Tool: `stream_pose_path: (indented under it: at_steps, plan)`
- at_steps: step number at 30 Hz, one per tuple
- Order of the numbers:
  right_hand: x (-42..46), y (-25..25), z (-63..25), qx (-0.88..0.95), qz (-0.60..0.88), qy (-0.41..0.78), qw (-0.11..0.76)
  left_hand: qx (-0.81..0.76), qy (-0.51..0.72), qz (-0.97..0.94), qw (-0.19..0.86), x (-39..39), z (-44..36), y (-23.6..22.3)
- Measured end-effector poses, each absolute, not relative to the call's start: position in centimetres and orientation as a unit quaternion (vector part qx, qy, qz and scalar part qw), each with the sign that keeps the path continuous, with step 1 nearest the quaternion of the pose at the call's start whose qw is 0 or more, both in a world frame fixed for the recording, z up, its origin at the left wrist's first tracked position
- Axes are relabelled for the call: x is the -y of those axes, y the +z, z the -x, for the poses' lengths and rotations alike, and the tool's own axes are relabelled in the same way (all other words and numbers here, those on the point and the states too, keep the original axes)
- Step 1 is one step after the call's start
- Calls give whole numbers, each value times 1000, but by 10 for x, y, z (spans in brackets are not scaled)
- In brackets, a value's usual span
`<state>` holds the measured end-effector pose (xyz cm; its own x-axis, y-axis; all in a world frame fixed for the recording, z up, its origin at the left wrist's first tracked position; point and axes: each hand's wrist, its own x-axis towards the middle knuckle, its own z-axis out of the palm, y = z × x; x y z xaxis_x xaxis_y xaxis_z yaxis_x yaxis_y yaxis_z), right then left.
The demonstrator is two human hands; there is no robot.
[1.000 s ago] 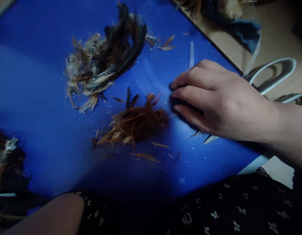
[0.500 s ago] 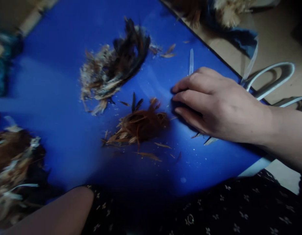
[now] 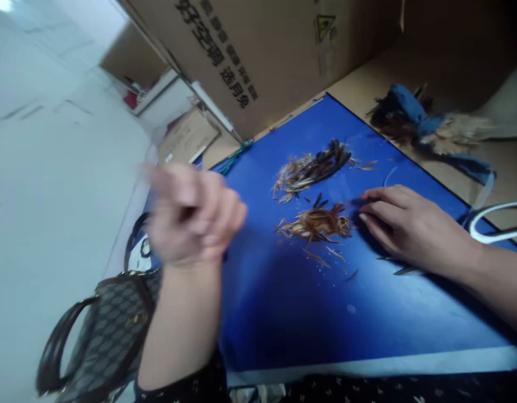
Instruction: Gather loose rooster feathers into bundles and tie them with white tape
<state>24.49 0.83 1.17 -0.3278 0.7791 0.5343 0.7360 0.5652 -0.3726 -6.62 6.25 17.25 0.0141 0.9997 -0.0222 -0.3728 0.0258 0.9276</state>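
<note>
My right hand (image 3: 409, 229) lies flat on the blue board (image 3: 304, 313), fingers stretched out and close together, with dark feather tips (image 3: 405, 271) showing from under the palm. Its fingertips sit just right of a small pile of orange-brown feathers (image 3: 317, 224). A second pile of dark and pale feathers (image 3: 311, 168) lies farther back on the board. My left hand (image 3: 191, 215) is lifted in the air over the board's left edge. It is smeared by motion, its fingers look loosely curled, and I cannot make out anything in them.
A big cardboard box (image 3: 262, 50) stands behind the board. A blue cloth with more feathers (image 3: 413, 115) lies at the back right, and white scissor handles (image 3: 493, 224) at the right edge. A patterned handbag (image 3: 111, 324) sits on the pale floor at the left.
The view has swung up and left, now showing the box, floor and handbag. My left hand has risen into view, moving fast. My right hand has stayed on the board.
</note>
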Motion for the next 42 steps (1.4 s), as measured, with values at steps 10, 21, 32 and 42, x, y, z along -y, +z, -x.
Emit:
stream_pose_path:
  at_steps: [10, 21, 32, 42]
  plan:
    - [12, 44, -202, 858, 392, 56, 326, -447, 593, -330, 583, 7, 51, 45]
    - [4, 30, -130, 901, 414, 46, 126, -444, 634, -343, 533, 15, 49, 17]
    - [1, 31, -145, 839, 409, 92, 347, -448, 612, -372, 535, 20, 59, 10]
    - [3, 21, -140, 909, 354, 90, 203, -443, 633, -378, 510, 13, 61, 6]
